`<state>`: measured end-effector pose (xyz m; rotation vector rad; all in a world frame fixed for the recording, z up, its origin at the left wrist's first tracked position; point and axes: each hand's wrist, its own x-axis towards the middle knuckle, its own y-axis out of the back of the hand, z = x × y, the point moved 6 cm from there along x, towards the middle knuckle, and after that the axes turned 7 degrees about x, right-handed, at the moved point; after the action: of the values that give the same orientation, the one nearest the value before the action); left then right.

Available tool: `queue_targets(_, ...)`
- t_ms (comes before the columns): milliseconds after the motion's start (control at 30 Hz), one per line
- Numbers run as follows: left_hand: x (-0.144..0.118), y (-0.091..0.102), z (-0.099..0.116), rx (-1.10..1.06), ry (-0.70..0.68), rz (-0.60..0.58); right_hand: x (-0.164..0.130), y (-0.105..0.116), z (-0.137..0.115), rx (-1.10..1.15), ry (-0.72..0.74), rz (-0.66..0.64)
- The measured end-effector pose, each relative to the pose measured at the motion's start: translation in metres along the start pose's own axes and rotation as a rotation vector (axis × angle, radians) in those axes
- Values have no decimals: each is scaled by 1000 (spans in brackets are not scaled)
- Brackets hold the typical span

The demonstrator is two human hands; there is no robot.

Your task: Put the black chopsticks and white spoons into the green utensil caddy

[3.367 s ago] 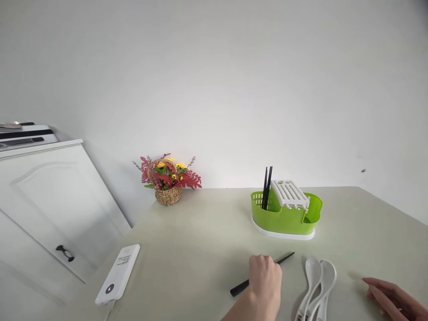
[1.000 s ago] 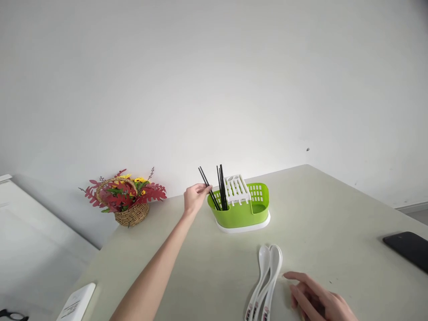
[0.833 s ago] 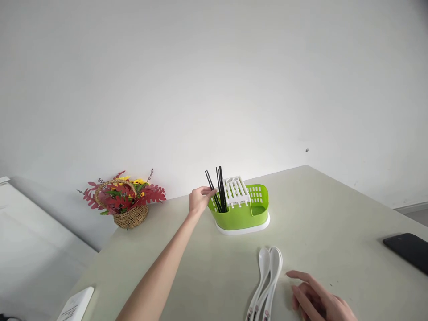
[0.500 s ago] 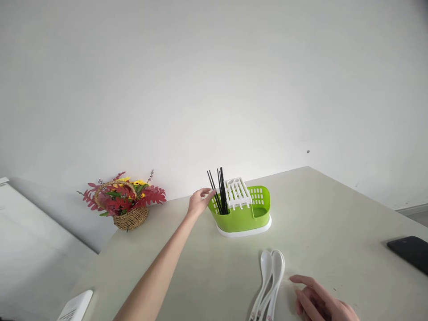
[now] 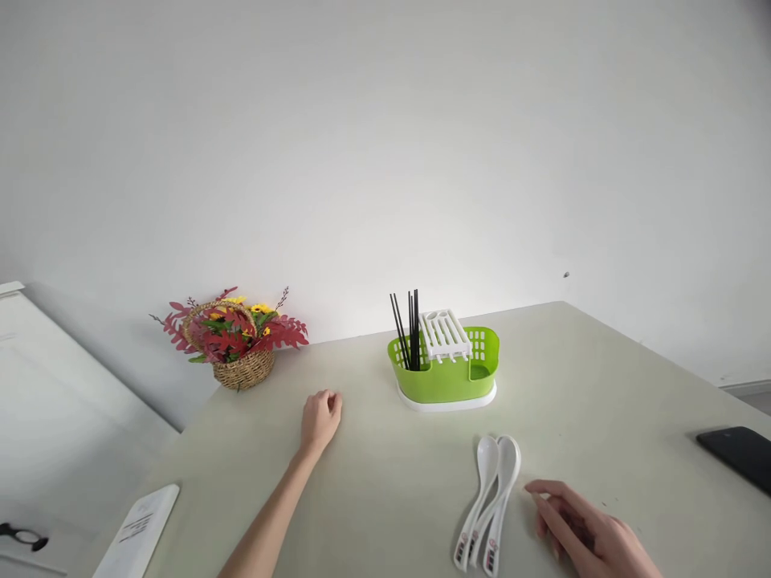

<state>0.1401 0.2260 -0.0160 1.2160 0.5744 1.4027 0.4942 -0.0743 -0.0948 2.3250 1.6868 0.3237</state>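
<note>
Chopsticks (image 5: 408, 331), black and thin, stand nearly upright in the left compartment of a lime-green cutlery drainer (image 5: 444, 376) toward the back of a pale table (image 5: 602, 385); how many there are is hard to count, as they overlap. Their lower ends are hidden behind the drainer's slotted wall. A white slotted rack (image 5: 446, 333) sits across the drainer's top, just beside them.

The left hand (image 5: 320, 417) rests on the table, well apart from the drainer, its fingers curled loosely inward and holding nothing. The right hand (image 5: 593, 536) lies low at the frame's bottom edge, partly cut off, fingers extended and slightly spread, fingertips just beside two white ceramic soup spoons (image 5: 491, 502) that lie side by side, overlapping, bowls away from the viewer. Whether it touches them cannot be told.

A wicker basket of red and yellow artificial flowers (image 5: 236, 341) stands at the table's far left. A white flat device (image 5: 140, 539) is cut off at the lower left; a black phone (image 5: 738, 453) is cut off at the right edge.
</note>
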Motion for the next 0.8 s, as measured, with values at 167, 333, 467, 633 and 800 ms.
queue_targets(167, -24, 3, -10, 101, -103, 78, 6, 1, 7, -1, -39, -15)
queue_targets(333, -33, 4, -11, 135, -144, 94, 18, 13, -5, -141, -42, 152)
queue_targets(467, -41, 5, -10, 158, -161, 95, 43, 23, -38, -421, 206, 271)
queue_targets(633, -47, 8, -7, 179, -174, 97, 81, 9, -48, -586, 317, 101)
queue_targets(800, -51, 8, -8, 177, -167, 118, 91, -19, -33, -629, 204, -44)
